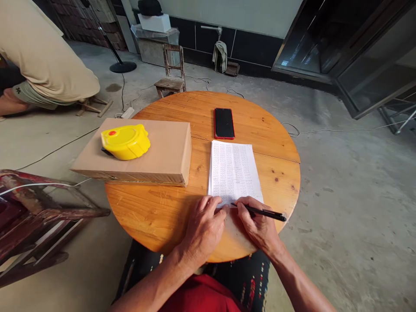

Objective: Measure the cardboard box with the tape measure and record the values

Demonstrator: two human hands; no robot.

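Round wood tbl (152,214), rt hand (258,229) w/ black pen (264,212)

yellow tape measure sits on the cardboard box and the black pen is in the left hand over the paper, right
No: the head view shows the black pen held in the right hand, not the left hand. The round yellow tape measure does sit on the brown cardboard box, and the pen is over the printed white paper sheet.

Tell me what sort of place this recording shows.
Likely a bare workroom or storage space: rough concrete floor with loose cables, a worn wooden chair, and a round wooden table where the right hand holds a pen.
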